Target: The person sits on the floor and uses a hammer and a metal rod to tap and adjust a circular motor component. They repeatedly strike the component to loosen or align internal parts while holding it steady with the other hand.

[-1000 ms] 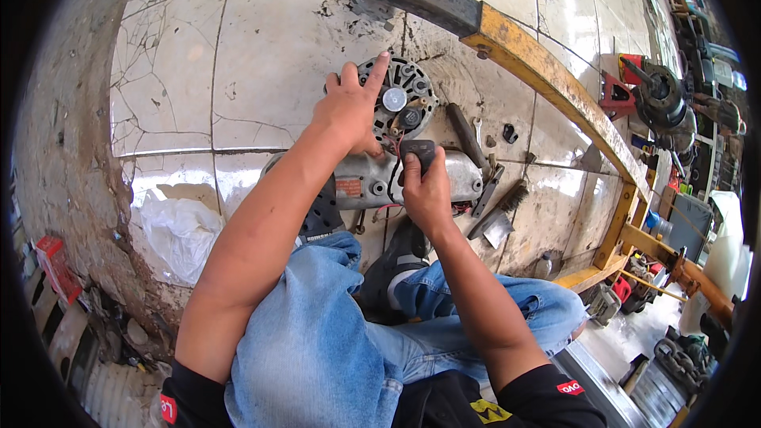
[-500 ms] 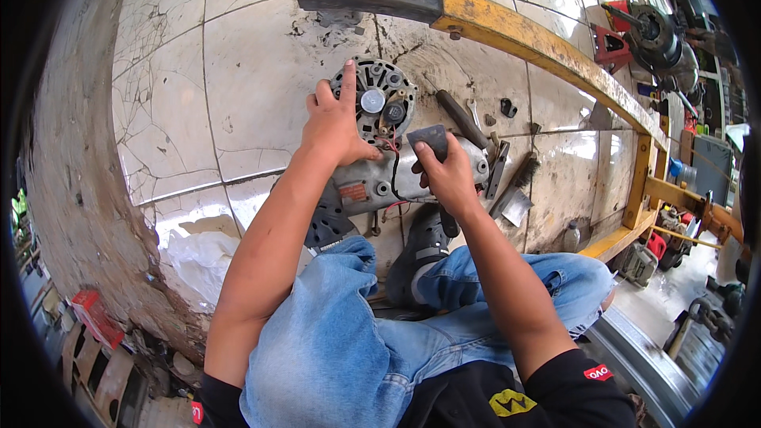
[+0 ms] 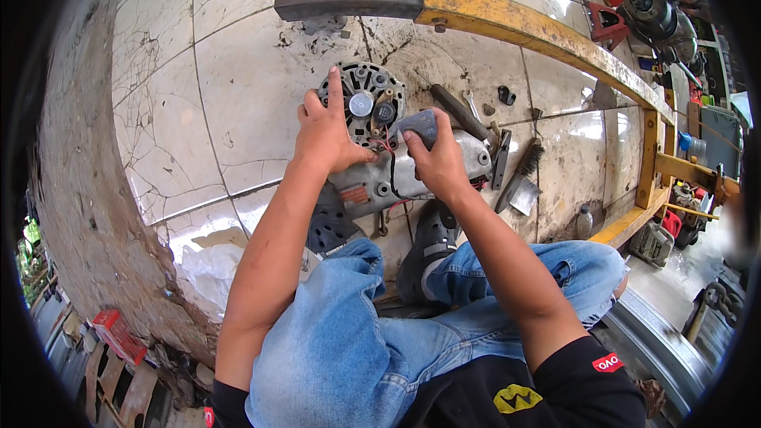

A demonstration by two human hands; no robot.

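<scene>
A round, slotted metal alternator [image 3: 361, 103] stands with its vented end up, a silver cap and a black round part on it. My left hand [image 3: 323, 135] grips its left side, index finger stretched along the rim and thumb by the lower edge. In my right hand [image 3: 441, 160] is a dark grey flat piece [image 3: 418, 124] like folded sandpaper, pinched just right of the alternator. Below both hands lies a long silver metal housing [image 3: 407, 176], with red and black wires [image 3: 394, 172] across it.
Right of the housing lie a dark-handled tool [image 3: 458, 111], a spanner [image 3: 472, 103], a wire brush [image 3: 529, 160] and a scraper blade [image 3: 523, 196]. A yellow steel frame [image 3: 539, 36] arches over the tiles beyond. My shoes [image 3: 432, 254] flank the housing's near side; a white plastic bag [image 3: 212, 271] lies left.
The grey piece has tilted and moved slightly left and up with my right hand, now closer to the alternator. My left hand keeps its hold. The whole view has shifted a little.
</scene>
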